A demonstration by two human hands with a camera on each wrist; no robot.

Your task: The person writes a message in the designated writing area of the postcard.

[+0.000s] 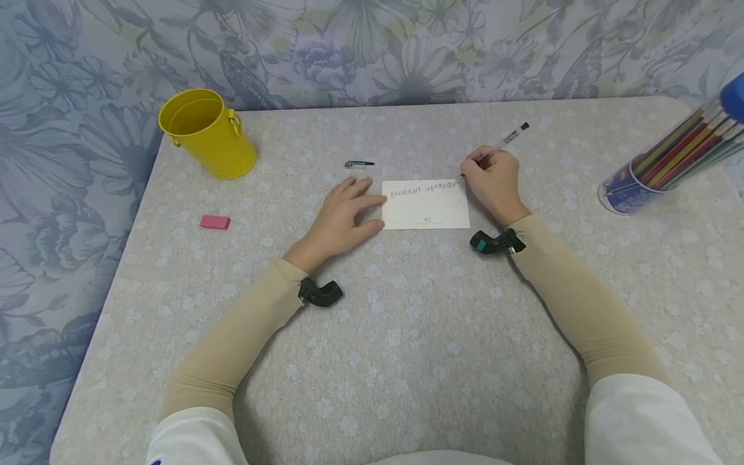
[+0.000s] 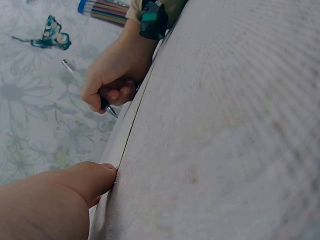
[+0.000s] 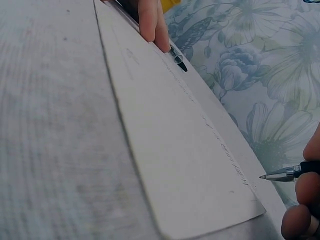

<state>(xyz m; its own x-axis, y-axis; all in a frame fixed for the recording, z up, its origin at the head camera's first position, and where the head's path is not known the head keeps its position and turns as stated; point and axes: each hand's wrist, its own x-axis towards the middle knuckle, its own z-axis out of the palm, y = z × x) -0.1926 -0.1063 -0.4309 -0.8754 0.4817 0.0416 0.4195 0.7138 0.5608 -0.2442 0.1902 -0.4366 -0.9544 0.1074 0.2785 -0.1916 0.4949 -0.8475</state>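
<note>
In the middle of the frame, on the desk [image 1: 407, 336]:
Card [image 1: 427, 206]: lies flat, one written line along its top.
Right hand [image 1: 494, 184]: grip holding a pen [image 1: 500, 145], tip at the card's upper right corner.
Left hand [image 1: 343, 216]: fingers straight, pressing the card's left edge.
Pen cap [image 1: 358, 165]: just above the left hand.

A home desk: floral wallpaper [image 1: 407, 51], patterned tablecloth [image 1: 407, 336], pencil tube [image 1: 668, 161].

The table [image 1: 407, 361] is being covered by a pale beige cloth printed with small white flowers. Behind and to the left of it, the wall [image 1: 372, 45] is being draped with a blue-grey fabric patterned in large flowers and butterflies. Everything is being lit softly and evenly.
</note>
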